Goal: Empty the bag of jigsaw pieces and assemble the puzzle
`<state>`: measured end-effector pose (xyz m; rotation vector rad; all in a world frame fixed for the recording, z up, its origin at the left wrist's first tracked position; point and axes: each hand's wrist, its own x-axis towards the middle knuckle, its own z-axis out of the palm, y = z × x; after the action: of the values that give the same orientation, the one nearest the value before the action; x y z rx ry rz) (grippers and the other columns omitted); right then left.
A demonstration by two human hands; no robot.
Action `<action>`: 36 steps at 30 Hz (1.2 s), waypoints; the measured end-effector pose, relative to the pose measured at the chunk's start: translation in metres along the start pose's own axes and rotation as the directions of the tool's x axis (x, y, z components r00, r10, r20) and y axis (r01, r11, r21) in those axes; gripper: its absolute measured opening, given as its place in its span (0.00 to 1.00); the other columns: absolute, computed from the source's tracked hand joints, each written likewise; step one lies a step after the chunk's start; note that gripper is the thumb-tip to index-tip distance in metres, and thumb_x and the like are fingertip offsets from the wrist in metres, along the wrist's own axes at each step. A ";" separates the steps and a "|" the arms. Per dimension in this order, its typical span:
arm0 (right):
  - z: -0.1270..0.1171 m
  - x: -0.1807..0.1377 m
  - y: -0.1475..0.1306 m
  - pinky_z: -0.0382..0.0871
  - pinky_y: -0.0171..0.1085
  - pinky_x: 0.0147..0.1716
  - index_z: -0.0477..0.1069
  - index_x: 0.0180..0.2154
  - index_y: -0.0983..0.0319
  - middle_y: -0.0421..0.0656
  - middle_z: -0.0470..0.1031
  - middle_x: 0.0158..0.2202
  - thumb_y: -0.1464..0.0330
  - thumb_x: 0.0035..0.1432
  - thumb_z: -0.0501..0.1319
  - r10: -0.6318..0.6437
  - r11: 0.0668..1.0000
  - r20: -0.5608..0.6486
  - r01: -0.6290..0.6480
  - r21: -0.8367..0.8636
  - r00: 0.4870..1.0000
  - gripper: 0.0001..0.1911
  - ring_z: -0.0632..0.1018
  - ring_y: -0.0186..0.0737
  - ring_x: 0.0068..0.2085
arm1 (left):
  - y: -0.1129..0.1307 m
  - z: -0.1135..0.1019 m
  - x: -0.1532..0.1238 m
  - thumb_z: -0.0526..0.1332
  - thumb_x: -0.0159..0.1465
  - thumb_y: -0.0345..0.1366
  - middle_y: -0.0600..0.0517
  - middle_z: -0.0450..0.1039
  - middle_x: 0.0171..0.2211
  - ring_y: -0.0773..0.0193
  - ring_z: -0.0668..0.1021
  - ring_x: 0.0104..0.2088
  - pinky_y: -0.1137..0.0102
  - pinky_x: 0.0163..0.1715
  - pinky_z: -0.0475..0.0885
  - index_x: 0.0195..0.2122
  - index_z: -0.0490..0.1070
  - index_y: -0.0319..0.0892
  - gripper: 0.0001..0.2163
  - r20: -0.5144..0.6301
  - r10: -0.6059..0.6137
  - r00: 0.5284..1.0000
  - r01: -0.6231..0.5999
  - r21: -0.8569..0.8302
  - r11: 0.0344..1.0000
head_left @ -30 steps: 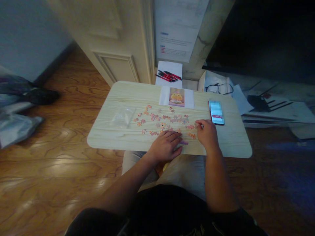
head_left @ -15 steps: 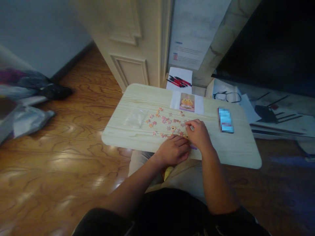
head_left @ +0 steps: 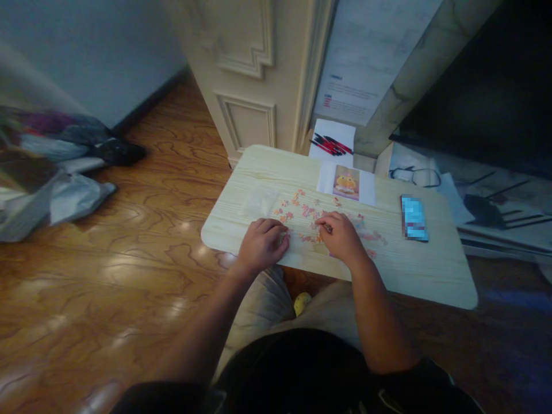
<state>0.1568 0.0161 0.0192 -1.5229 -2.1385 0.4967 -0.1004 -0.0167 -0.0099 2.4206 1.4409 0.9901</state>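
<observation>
Jigsaw pieces (head_left: 307, 211) lie scattered across the middle of the pale wood-grain counter (head_left: 431, 276), most of them in pinks and oranges, between and just beyond the two hands. We see the left hand (head_left: 263, 246) resting near the front edge, palm down with its fingers curled, just beside the pieces; we cannot tell whether anything is tucked beneath it. The right hand (head_left: 342, 237) is bent over the front part of the scatter, thumb and forefinger drawn close together among the pieces. Its fingertips are too blurred for us to tell whether they pinch one. More pieces lie to the right of this hand, also blurred.

Beyond the left hand we find a clear plastic bag (head_left: 257, 202) lying flat. At the far side, a printed picture (head_left: 346, 181) shows a yellow-orange figure on a white sheet (head_left: 367, 188). Towards the right end lies a smartphone (head_left: 414, 218), its lit screen pixelated. Past the counter's far edge we make out red and black pens (head_left: 332, 145) heaped on white paper (head_left: 322, 127).
</observation>
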 end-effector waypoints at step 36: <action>0.002 -0.017 -0.018 0.70 0.41 0.50 0.81 0.42 0.58 0.45 0.78 0.42 0.67 0.66 0.66 -0.066 0.994 0.177 0.081 -0.078 0.982 0.05 0.77 0.43 0.46 | 0.006 -0.006 0.001 0.62 0.66 0.48 0.44 0.73 0.58 0.46 0.73 0.58 0.50 0.57 0.69 0.59 0.76 0.50 0.21 0.270 0.110 0.957 -0.118 0.014 0.993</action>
<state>0.1463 -0.0062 0.0248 -1.4875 -2.3684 0.5369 -0.0989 -0.0203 -0.0019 2.5642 1.2448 0.6298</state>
